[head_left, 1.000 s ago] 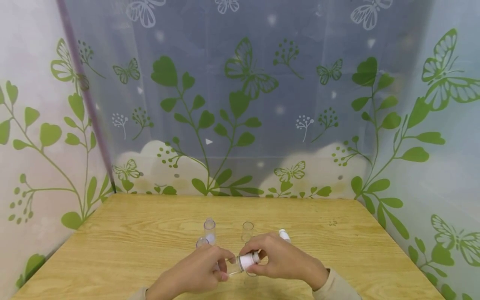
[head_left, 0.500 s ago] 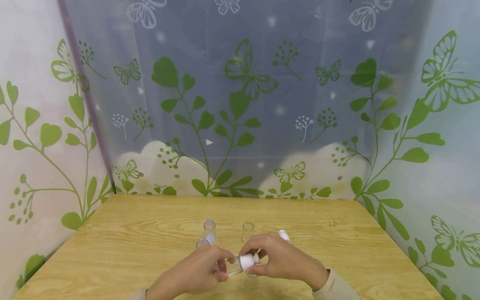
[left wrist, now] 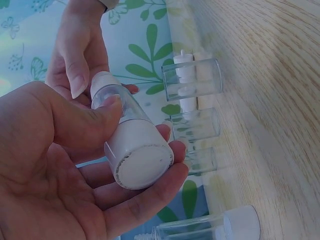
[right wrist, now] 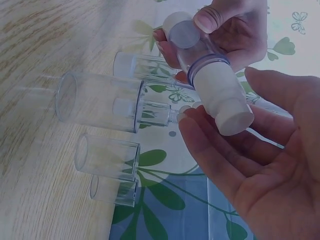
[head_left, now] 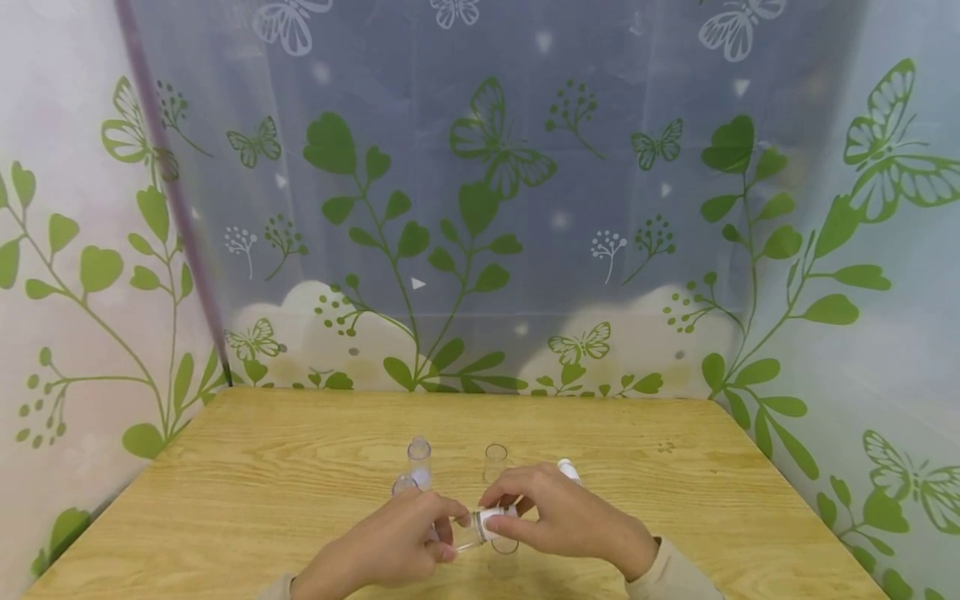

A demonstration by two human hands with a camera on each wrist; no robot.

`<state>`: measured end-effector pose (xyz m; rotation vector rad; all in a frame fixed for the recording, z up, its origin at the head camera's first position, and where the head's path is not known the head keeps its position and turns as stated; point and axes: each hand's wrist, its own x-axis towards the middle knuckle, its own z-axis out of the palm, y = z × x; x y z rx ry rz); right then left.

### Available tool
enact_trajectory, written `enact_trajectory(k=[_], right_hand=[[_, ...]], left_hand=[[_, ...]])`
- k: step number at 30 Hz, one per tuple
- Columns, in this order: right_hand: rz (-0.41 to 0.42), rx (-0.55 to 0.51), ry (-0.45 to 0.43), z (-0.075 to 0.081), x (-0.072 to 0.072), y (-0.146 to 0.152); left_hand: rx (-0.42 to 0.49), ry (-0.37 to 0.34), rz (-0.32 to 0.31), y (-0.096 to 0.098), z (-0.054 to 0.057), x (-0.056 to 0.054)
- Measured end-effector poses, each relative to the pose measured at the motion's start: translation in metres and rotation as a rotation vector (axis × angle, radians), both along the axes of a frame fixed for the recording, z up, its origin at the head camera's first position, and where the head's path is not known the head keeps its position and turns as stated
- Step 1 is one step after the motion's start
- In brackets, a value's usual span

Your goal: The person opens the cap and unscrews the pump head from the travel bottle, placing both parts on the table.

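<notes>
A clear pump bottle point(left wrist: 125, 125) with a white base and a white pump top point(right wrist: 225, 105) lies tilted between both hands. My left hand point(head_left: 401, 533) grips it near the base, with the thumb on the clear body in the left wrist view. My right hand point(head_left: 562, 517) is at the pump end, its fingers loosely spread around the white top. In the right wrist view its thumb stands apart from the top, and the fingertips are behind it. From the head view, the right hand partly hides the pump top.
Several clear open cylinders point(right wrist: 100, 102) stand on the wooden table point(head_left: 300, 467). Other clear bottles point(head_left: 419, 462) with white parts stand to the left, partly behind the left hand. A small white piece point(head_left: 568, 471) sits beyond the right hand. A patterned curtain point(head_left: 480, 250) encloses the table.
My right thumb has moved up across the white pump top from its lower side, and the right fingers have shifted with it. The left hand and bottle have stayed in place.
</notes>
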<state>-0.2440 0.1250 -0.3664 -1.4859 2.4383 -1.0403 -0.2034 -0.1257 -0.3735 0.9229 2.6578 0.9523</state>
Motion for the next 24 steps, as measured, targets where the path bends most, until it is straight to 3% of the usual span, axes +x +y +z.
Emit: enact_trajectory(k=[8, 24], right_hand=[[0.004, 0.004, 0.013, -0.0007, 0.0002, -0.0001], [0.001, 0.004, 0.049, -0.0015, 0.0003, -0.0001]], left_hand=[[-0.007, 0.029, 0.0, 0.0002, -0.0013, 0.0003], [-0.005, 0.004, 0.002, 0.0007, -0.0008, -0.0006]])
